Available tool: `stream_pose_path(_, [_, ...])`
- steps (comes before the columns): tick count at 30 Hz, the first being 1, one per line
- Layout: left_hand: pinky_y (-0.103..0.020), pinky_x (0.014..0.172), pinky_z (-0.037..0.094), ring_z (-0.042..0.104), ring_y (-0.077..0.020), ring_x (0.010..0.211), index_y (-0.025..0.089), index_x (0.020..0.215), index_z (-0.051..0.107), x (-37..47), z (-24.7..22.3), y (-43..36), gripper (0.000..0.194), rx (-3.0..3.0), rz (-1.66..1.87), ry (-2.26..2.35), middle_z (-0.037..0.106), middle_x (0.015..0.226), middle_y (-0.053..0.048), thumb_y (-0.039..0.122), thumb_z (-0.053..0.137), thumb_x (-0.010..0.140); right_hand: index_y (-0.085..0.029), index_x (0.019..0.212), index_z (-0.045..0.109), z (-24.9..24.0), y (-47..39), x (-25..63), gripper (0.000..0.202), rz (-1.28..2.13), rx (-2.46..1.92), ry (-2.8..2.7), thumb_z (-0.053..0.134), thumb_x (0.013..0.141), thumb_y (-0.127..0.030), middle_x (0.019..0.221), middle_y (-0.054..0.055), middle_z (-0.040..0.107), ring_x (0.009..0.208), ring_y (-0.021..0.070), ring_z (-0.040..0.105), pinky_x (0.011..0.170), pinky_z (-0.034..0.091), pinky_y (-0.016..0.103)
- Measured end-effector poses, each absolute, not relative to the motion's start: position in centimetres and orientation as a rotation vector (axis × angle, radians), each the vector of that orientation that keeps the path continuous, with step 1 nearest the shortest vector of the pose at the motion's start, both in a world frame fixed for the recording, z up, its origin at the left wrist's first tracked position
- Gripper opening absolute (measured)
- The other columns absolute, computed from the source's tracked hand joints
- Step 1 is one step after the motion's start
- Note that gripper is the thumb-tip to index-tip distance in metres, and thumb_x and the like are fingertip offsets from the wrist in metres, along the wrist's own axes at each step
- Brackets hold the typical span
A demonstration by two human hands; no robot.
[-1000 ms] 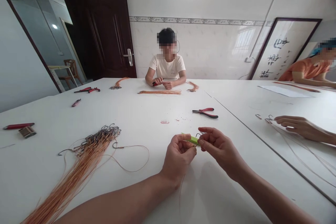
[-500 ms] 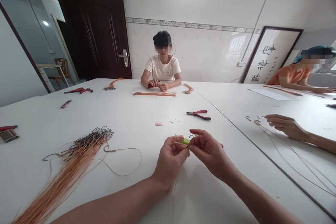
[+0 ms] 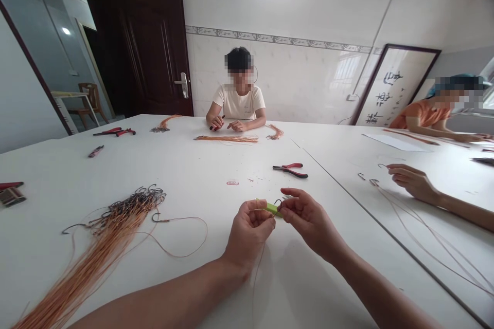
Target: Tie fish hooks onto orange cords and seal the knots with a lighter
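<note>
My left hand pinches a small green piece over the white table. My right hand meets it from the right and holds a dark hook against the green piece. A thin orange line trails down from my left hand toward me. A large bundle of orange lines with dark hooks lies to my left, and one loose hooked line curls beside it.
Red-handled pliers lie beyond my hands. More red tools lie at far left. One person sits across with orange bundles. Another person's hand rests at right on hooked lines. A dark door stands behind.
My hands have stayed together on the green piece and hook, with small finger shifts. The person across has spread their hands apart. The hand at right has shifted slightly.
</note>
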State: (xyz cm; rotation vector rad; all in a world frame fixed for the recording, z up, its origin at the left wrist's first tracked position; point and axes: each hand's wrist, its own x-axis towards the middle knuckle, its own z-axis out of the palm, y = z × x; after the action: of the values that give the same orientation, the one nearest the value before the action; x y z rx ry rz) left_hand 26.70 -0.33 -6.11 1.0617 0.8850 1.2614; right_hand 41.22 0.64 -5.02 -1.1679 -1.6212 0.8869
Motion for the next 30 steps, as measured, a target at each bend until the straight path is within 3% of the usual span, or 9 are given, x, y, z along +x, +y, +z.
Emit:
stream_pose_path(7, [-0.025,0.069,0.039,0.048,-0.0096,0.069,0.021,0.095,0.050,26.7,-6.4,-0.3,0.027,1.067,1.263,0.859,0.051,0.070,0.002,0.017,0.059,0.069,-0.019,0.099,0.053,-4.9,0.5,41.0,0.031,0.971,-1.156,-1.532,0.054,0.075,-0.039,0.087,0.005,0.058,0.072,0.0126,0.053,0.067,0.045,0.029])
stream_pose_path(12, [-0.024,0.068,0.038,0.047,-0.0094,0.069,0.020,0.094,0.050,26.6,-6.5,-0.4,0.028,1.070,1.254,0.834,0.051,0.070,0.002,0.017,0.060,0.069,-0.018,0.087,0.058,-4.8,0.4,40.7,0.028,0.952,-1.219,-1.546,0.054,0.073,-0.042,0.075,0.003,0.057,0.066,0.0123,0.050,0.062,0.043,0.027])
stream_pose_path(18, [-0.024,0.072,0.039,0.049,-0.0100,0.072,0.020,0.093,0.052,26.7,-6.3,-0.5,0.026,1.067,1.257,0.783,0.051,0.071,0.002,0.017,0.061,0.068,-0.018,0.078,0.056,-4.6,0.3,40.5,0.023,0.886,-1.253,-1.615,0.048,0.077,-0.039,0.070,0.002,0.055,0.064,0.0120,0.049,0.055,0.040,0.023])
stream_pose_path(22, [-0.025,0.074,0.040,0.050,-0.0115,0.079,0.021,0.091,0.054,26.9,-5.9,-0.8,0.026,1.025,1.296,0.789,0.054,0.080,0.000,0.019,0.063,0.067,-0.018,0.069,0.053,-4.4,0.1,40.4,0.022,0.791,-1.325,-1.723,0.044,0.078,-0.036,0.058,-0.001,0.047,0.052,0.0090,0.040,0.046,0.032,0.021])
stream_pose_path(30, [-0.025,0.069,0.042,0.051,-0.0128,0.077,0.019,0.092,0.052,26.8,-5.5,-0.9,0.025,1.069,1.335,0.840,0.052,0.078,-0.001,0.023,0.061,0.069,-0.017,0.066,0.051,-4.7,-0.1,40.2,0.018,0.818,-1.292,-1.863,0.043,0.077,-0.029,0.060,-0.001,0.049,0.055,0.0100,0.040,0.048,0.030,0.022])
